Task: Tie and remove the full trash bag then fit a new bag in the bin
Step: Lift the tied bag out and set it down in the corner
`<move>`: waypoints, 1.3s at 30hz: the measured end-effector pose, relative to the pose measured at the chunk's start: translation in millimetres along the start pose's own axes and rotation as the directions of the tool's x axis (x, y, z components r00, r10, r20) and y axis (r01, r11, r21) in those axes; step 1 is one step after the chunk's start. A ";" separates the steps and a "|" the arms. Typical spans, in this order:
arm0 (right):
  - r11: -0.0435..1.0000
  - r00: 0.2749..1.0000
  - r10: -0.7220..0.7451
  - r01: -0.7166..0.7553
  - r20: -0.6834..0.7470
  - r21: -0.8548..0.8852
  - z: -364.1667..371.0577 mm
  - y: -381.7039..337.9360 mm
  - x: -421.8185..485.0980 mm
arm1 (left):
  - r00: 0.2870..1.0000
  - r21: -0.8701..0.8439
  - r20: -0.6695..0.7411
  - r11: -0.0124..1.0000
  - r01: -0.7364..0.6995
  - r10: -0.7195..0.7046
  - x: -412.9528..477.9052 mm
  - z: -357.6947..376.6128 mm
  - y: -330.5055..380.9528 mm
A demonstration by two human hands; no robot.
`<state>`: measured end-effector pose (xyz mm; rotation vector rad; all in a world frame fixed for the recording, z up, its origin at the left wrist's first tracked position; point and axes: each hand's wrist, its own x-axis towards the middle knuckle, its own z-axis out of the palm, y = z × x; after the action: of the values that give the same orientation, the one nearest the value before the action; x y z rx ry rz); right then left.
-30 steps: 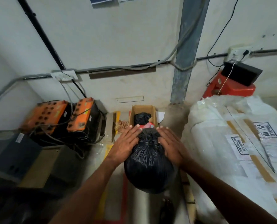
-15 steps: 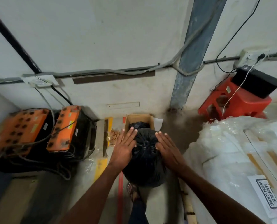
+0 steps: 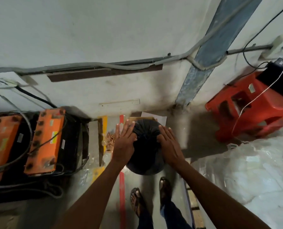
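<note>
Between both palms: knotted black plastic trash bag (image 3: pixel 145 151), long axis upright, gathered top toward camera. Flat-fingered left hand (image 3: pixel 123 143) and right hand (image 3: pixel 169 146) press opposite flanks, equally near.

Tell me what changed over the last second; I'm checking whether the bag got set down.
The black trash bag moved forward toward the wall and now hides most of the cardboard box. Unchanged: the left hand and right hand press flat against its sides, fingers straight; nothing was let go.
</note>
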<state>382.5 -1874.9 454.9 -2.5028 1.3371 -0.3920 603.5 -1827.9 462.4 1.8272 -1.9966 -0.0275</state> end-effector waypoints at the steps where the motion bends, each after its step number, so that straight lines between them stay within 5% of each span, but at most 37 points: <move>1: 1.000 1.000 0.006 -0.006 0.017 0.020 8.9 3.7 13.5 | 0.999 0.000 0.015 0.999 0.037 -0.037 7.0 9.0 -9.4; 10: 1.000 0.985 0.007 -0.009 0.173 0.013 123.6 61.3 98.5 | 0.976 -0.006 0.151 0.987 0.160 -0.158 46.3 123.5 -88.1; 22: 0.994 0.993 0.004 -0.016 0.117 0.106 286.2 123.9 121.4 | 0.939 -0.137 0.204 0.941 0.308 -0.277 24.7 272.9 -152.4; 28: 0.994 0.986 0.038 -0.055 0.165 0.097 305.1 126.4 132.5 | 0.936 -0.148 0.190 0.933 0.327 -0.297 16.1 295.6 -167.6; 35: 0.992 0.938 0.121 -0.129 0.325 0.002 280.7 116.4 138.8 | 0.827 -0.028 0.461 0.927 0.375 -0.321 24.9 274.9 -165.6; 39: 0.983 0.929 0.183 -0.167 0.321 -0.076 248.1 97.5 115.7 | 0.792 -0.010 0.503 0.914 0.406 -0.347 13.0 239.2 -149.4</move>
<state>459.9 -1995.6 202.3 -2.3265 1.4265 0.0934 666.8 -1924.5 204.8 2.2764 -1.8286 -0.7945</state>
